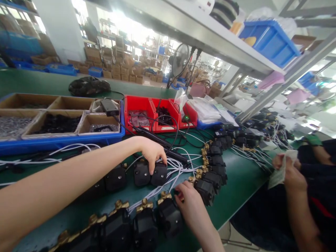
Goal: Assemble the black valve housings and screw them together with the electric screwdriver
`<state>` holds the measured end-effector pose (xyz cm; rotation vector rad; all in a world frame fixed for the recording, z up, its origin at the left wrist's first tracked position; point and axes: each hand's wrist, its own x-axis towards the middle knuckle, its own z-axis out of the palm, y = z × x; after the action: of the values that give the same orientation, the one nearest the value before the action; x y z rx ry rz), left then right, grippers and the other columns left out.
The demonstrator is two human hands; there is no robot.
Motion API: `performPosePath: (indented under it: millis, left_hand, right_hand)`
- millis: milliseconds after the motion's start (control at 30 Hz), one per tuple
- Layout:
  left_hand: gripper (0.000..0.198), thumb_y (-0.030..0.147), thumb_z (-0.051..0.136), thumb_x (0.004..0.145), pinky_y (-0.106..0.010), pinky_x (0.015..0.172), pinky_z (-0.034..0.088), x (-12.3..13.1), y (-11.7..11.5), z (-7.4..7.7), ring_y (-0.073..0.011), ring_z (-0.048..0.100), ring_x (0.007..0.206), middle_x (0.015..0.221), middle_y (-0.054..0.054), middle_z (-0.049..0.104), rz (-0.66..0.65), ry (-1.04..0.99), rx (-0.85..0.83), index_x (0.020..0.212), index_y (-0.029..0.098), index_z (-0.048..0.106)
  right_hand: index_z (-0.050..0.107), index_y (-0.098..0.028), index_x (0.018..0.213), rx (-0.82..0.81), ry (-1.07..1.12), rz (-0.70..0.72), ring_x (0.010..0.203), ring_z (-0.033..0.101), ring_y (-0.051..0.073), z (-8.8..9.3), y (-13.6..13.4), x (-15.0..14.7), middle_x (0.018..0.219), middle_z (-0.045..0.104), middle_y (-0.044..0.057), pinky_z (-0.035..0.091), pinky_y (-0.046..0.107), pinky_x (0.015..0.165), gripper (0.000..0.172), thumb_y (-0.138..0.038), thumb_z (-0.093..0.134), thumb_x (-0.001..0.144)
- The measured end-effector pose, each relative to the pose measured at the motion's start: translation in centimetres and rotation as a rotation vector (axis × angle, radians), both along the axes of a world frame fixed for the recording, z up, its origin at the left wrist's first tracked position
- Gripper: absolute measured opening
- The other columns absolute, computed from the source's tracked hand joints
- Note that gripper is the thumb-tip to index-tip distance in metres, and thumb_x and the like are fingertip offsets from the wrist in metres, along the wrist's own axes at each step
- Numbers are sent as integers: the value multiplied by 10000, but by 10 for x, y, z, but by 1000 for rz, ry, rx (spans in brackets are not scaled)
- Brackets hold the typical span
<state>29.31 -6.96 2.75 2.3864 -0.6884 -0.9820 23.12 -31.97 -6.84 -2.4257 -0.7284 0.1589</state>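
Note:
My left hand [152,152] reaches across the bench with its fingers closed over a small black boxy unit [159,175]. Pressed up beside that unit is a second black box [142,174]. Lower and to the right, my right hand [189,199] has its fingertips pinched together; a small dark bit shows at them, too hidden to name. Close to the right hand are a black unit with a brass fitting [170,218] and another brass-fitted black unit [205,190]. White cables [178,168] lie bundled between and behind my hands.
Rows of brass-fitted black units curve along the green bench [236,182]. Behind stand a blue tray [115,135] of divided small parts and red bins [143,108]. A shelf [210,38] hangs overhead. At right, a co-worker's hands [291,171] hold a paper.

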Motion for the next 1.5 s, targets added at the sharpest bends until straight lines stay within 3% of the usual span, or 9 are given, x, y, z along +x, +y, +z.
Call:
performPosePath:
  millis: [100,267,500,633,767,1100,1333,1500]
  left_hand:
    - [704,269,865,603,-207,493,326,-1,0,-2,-121,475,544,525,83,519,-5,-37,-7,1260,139,648]
    - [716,408,871,634,-207,583,397,-9,-4,-3,-146,564,682,882,-20,701,6,-133,14,1265,164,637]
    - [748,314,885,636,-216,593,378,-17,-9,-2,-172,592,728,912,-41,718,-65,-223,62,1313,178,597]
    - [589,435,860,653,-222,565,357,-19,-11,-7,-160,567,678,866,-24,715,-38,-287,15,1166,203,685]
    - [425,462,828,683,-231,517,317,-21,-14,-9,-144,533,601,764,-4,690,0,-314,15,997,197,719]
    - [462,433,835,695,-219,536,318,-22,-17,-5,-136,531,620,746,-4,671,18,-283,27,1060,180,708]
    - [380,381,838,701,-221,528,324,-23,-17,-5,-129,523,602,714,16,656,18,-255,-23,997,171,723]
    - [303,331,841,685,-225,517,313,-21,-18,-9,-119,488,562,645,38,611,25,-244,-43,903,167,708]
  right_hand:
    - [673,-182,872,57,-18,3,664,609,154,16,3,4,828,588,29,534,255,626,235,-1,556,779]
    - [680,-188,943,397,-13,24,735,656,140,43,15,9,877,626,36,570,230,666,120,-171,591,864]
    - [624,-178,913,451,74,114,758,677,143,43,31,6,883,635,41,601,235,701,89,-145,596,835]
    - [671,-191,965,449,-48,190,806,667,142,46,33,6,943,659,53,579,227,714,164,-113,571,861]
    - [703,-206,951,434,-138,155,714,618,135,43,31,9,957,676,49,546,250,688,134,-139,631,859]
    - [661,-187,963,358,-217,172,733,611,146,37,27,5,866,648,44,520,242,677,133,-119,589,874]
    - [673,-172,926,208,-262,127,718,640,176,36,28,1,823,673,60,504,262,641,114,-140,568,898]
    - [653,-178,825,197,-202,76,670,613,171,31,34,-2,745,639,31,477,251,605,91,-110,609,867]
